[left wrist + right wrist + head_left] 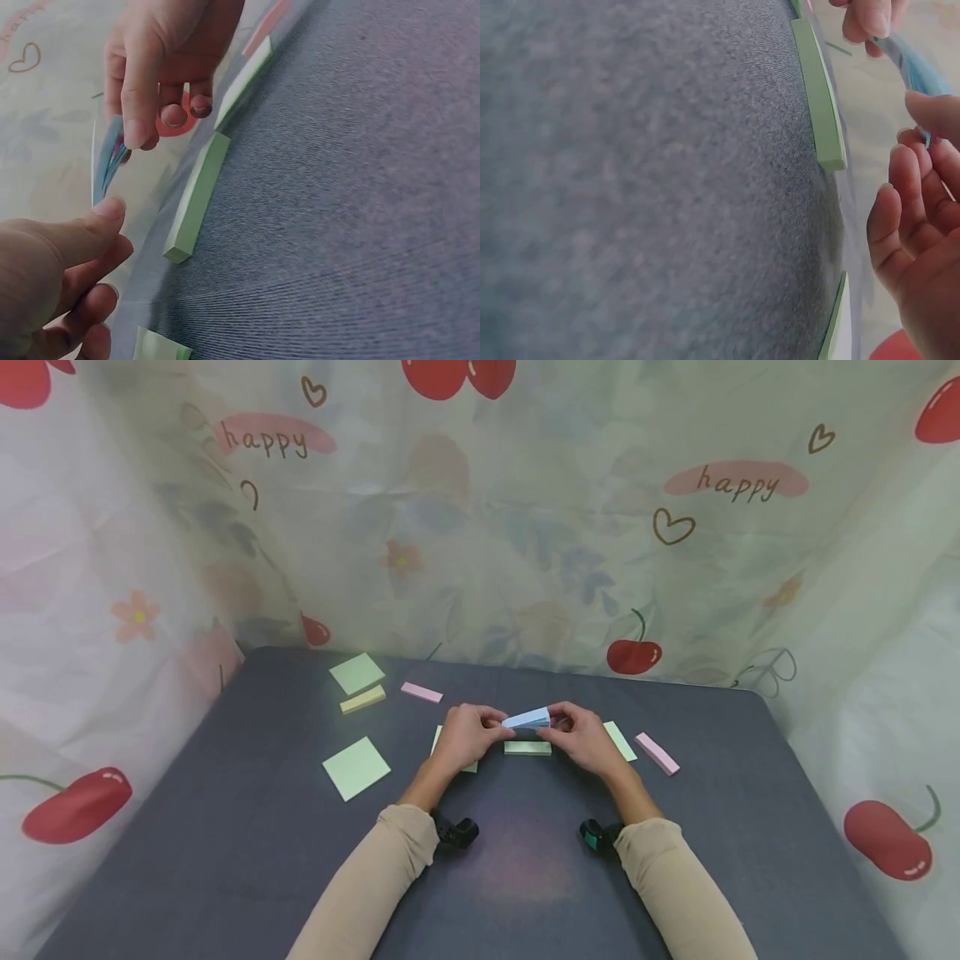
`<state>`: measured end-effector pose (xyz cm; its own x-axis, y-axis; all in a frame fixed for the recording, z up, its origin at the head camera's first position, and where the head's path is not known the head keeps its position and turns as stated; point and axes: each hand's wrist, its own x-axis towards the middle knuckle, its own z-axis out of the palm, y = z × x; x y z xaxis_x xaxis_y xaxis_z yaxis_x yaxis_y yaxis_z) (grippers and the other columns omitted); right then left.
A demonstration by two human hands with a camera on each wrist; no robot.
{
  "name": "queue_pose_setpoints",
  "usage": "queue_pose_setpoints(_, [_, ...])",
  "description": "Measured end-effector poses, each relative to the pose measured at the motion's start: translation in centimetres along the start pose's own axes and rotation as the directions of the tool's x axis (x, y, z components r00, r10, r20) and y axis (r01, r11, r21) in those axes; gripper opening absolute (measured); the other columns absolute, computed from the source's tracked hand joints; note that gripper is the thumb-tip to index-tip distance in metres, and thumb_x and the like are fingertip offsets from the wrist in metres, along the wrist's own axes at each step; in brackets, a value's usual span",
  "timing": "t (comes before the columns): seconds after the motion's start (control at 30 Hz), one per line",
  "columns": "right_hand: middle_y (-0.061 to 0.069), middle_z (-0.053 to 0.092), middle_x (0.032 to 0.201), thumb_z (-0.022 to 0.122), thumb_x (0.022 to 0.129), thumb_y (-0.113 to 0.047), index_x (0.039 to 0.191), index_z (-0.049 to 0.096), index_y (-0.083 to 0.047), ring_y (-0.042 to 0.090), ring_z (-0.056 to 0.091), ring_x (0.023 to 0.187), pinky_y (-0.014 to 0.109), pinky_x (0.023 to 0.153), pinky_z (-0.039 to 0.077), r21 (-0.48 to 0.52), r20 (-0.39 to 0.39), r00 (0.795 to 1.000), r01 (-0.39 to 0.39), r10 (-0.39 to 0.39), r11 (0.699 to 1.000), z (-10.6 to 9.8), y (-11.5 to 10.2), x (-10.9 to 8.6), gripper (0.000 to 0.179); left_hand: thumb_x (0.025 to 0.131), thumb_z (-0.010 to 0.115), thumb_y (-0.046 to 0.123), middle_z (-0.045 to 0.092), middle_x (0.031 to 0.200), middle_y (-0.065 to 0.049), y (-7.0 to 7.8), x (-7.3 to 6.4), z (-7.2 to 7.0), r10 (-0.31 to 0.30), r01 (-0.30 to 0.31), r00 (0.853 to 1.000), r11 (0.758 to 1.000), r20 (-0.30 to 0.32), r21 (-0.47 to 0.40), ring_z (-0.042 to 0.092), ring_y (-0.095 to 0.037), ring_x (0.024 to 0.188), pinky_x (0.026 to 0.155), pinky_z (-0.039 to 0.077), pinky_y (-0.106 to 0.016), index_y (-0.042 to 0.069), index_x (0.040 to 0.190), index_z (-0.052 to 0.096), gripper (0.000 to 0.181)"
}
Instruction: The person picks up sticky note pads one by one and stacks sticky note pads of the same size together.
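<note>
A narrow blue sticky-note pad point(527, 718) is held up between both hands. My left hand point(468, 737) pinches one end between thumb and fingers, and my right hand point(587, 739) pinches the other. In the left wrist view, the blue pad's sheets point(111, 161) are spread slightly apart toward the right hand's end. In the right wrist view the strip bends a little between the fingertips. Below it on the table lies a narrow light-green sticky-note pad point(527, 748). Another green pad point(471, 768) is partly hidden by the left hand.
On the dark table point(517, 893), two square green pads point(356, 768) lie at left, with a yellow strip point(363, 699) and a pink strip point(422, 692) toward the back. Beside the right hand are a green pad point(620, 742) and another pink strip point(657, 753). Patterned cloth point(480, 593) hangs around.
</note>
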<state>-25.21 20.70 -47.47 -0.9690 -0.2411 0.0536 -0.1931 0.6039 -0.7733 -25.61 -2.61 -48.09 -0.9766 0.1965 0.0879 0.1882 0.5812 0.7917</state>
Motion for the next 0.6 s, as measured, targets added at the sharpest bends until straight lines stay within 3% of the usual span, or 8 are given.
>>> queue_pose_setpoints(0.3, [0.009, 0.064, 0.09, 0.076, 0.093, -0.022, 0.12, 0.065, -0.001, 0.015, 0.053, 0.071, 0.023, 0.061, 0.043, 0.021, 0.038, 0.999, 0.005, -0.006, 1.0, -0.07, 0.7, -0.77, 0.036, 0.086, 0.083, 0.033, 0.076, 0.084, 0.005, 0.12, -0.38, 0.57, 0.018, -0.021, 1.0, 0.994, 0.023, 0.108, 0.061, -0.008, 0.067, 0.059, 0.048, -0.024, 0.017, 0.104, 0.081, 0.024])
queue_pose_setpoints(0.47, [0.005, 0.062, 0.084, 0.075, 0.094, -0.023, 0.115, 0.068, -0.005, 0.015, 0.053, 0.07, 0.023, 0.062, 0.042, -0.007, 0.042, 0.999, -0.031, 0.032, 0.999, 0.02, 0.92, -1.07, 0.029, 0.086, 0.083, 0.034, 0.073, 0.088, 0.005, -0.09, -0.34, 0.71, 0.065, -0.074, 0.997, 0.978, 0.049, 0.194, 0.06, -0.01, 0.078, 0.068, 0.049, -0.027, 0.02, 0.101, 0.081, 0.021])
queue_pose_setpoints(0.6, [0.003, 0.062, 0.082, 0.077, 0.092, -0.023, 0.112, 0.07, -0.007, 0.015, 0.052, 0.07, 0.024, 0.063, 0.041, -0.03, 0.045, 0.999, -0.03, 0.031, 0.999, 0.19, 1.11, -1.05, 0.026, 0.085, 0.084, 0.034, 0.07, 0.09, 0.004, -0.24, -0.33, 0.8, 0.064, -0.079, 0.996, 0.97, 0.068, 0.23, 0.054, -0.014, 0.089, 0.076, 0.046, -0.031, 0.021, 0.099, 0.082, 0.019])
